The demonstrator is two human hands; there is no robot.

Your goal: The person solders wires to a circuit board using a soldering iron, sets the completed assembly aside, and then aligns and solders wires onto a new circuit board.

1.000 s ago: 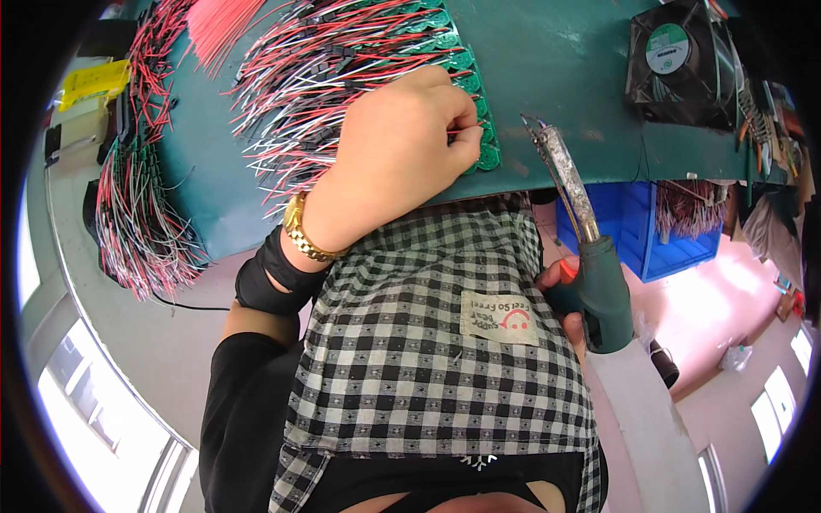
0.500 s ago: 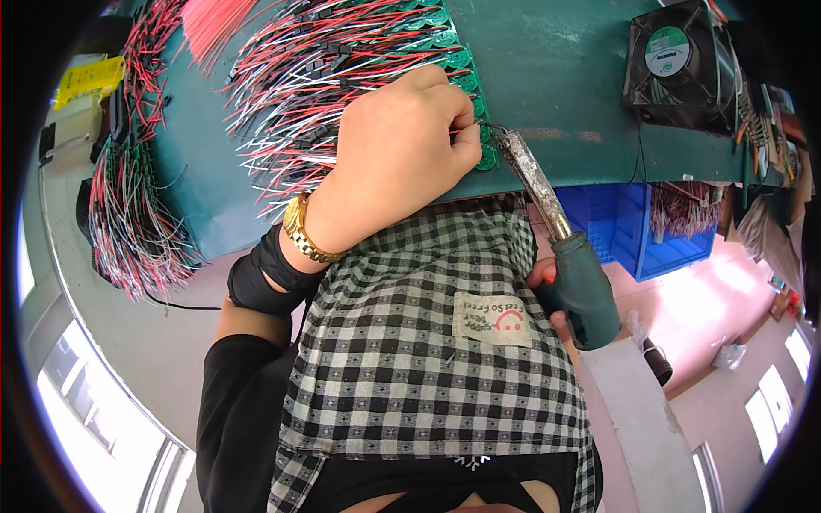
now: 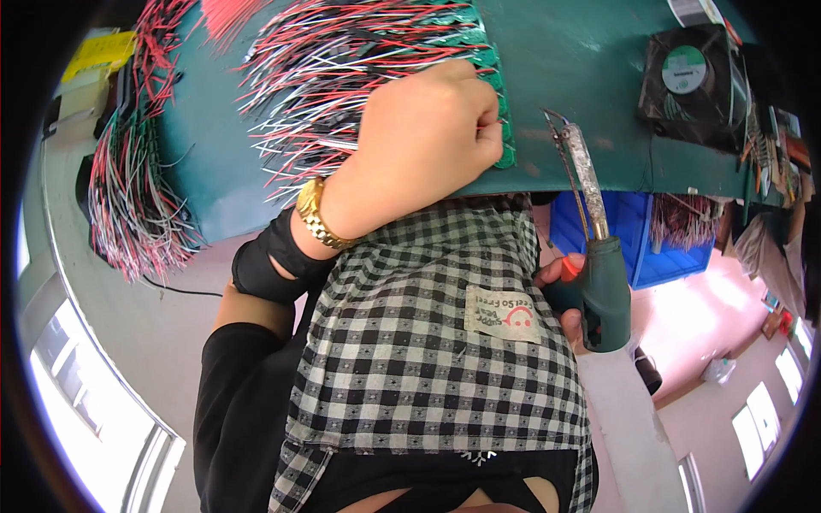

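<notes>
My left hand, a gold watch on its wrist, is closed in a pinch over the edge of a row of green circuit boards. A thin red wire shows at its fingertips, mostly hidden by the fingers. Rows of red, white and black wires with small black connectors fan out left of the boards. My right hand, partly hidden, grips a dark green soldering gun with an orange-red trigger. Its metal barrel points up, and the bent tip stands apart from the boards, to their right.
A black cooling fan stands at the right of the green bench top, with a solder reel behind it. Blue crates, one holding wires, sit below the edge. More wire bundles hang at the left.
The soldering gun has drawn back to the right, its tip away from the board edge by my left fingers. My left hand stays pinched at the boards; the whole view has shifted slightly.
</notes>
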